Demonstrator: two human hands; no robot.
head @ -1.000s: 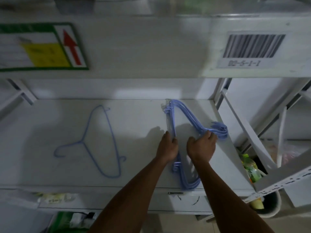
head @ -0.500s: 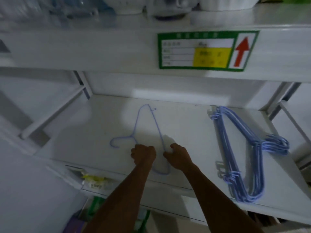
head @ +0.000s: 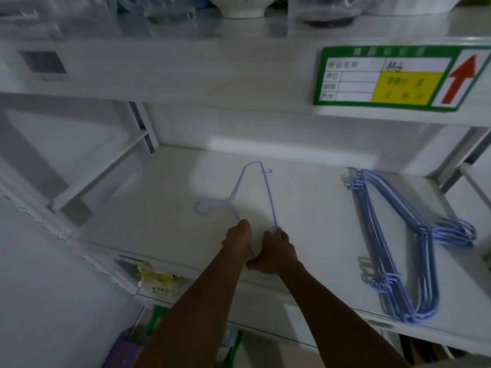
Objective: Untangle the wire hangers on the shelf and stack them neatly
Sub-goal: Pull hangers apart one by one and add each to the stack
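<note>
A single blue wire hanger (head: 269,193) lies on the white shelf (head: 164,208), its hook pointing left. My left hand (head: 237,240) and my right hand (head: 275,251) are side by side at its near corner, each with fingers curled round the wire. A stack of several blue wire hangers (head: 393,243) lies flat at the right of the shelf, hooks pointing right, well apart from both hands.
The shelf above carries a green and yellow label with a red arrow (head: 398,78) and bowls and clear containers (head: 239,6). White frame struts (head: 106,166) stand at the left. Packets (head: 156,282) sit on the level below.
Both hands left the stack on the right and came over to the single hanger. They now hold its near corner closer together; the view has swung left.
</note>
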